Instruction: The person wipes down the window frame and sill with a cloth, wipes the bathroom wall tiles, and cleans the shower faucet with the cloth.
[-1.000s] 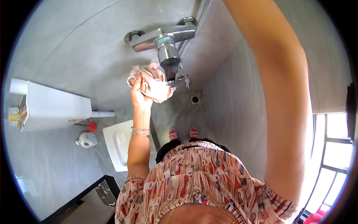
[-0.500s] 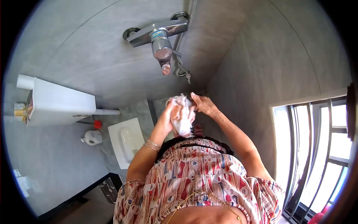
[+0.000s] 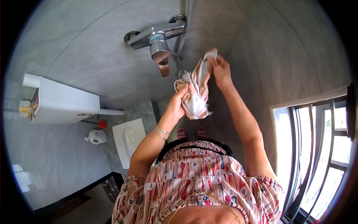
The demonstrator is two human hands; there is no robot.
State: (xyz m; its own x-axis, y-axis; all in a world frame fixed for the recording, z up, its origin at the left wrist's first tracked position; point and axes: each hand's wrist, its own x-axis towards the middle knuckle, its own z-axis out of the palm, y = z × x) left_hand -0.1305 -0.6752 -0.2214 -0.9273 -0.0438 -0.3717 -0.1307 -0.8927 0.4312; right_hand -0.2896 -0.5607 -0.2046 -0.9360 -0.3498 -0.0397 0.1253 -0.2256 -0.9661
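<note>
A crumpled pale cloth (image 3: 196, 98) with pinkish-brown patches and frayed edges hangs between my hands, below and right of the chrome faucet (image 3: 159, 48). My left hand (image 3: 177, 101), with two bracelets on the wrist, is closed round the bunched left side of the cloth. Pinched in my right hand (image 3: 220, 69) is the cloth's upper right end, pulled up and away from the bunched part. The faucet's lever points down, and a metal hose runs behind it.
A white squat toilet (image 3: 129, 140) lies at floor level on the left. Beyond it are a white cistern (image 3: 69, 100), a white jug (image 3: 97, 136) and a red object (image 3: 102, 124). A barred window (image 3: 320, 149) is at the right.
My right hand has come down from the upper right and taken hold of the cloth's end, then lifted it. My left hand has moved the cloth rightward, away from the faucet.
</note>
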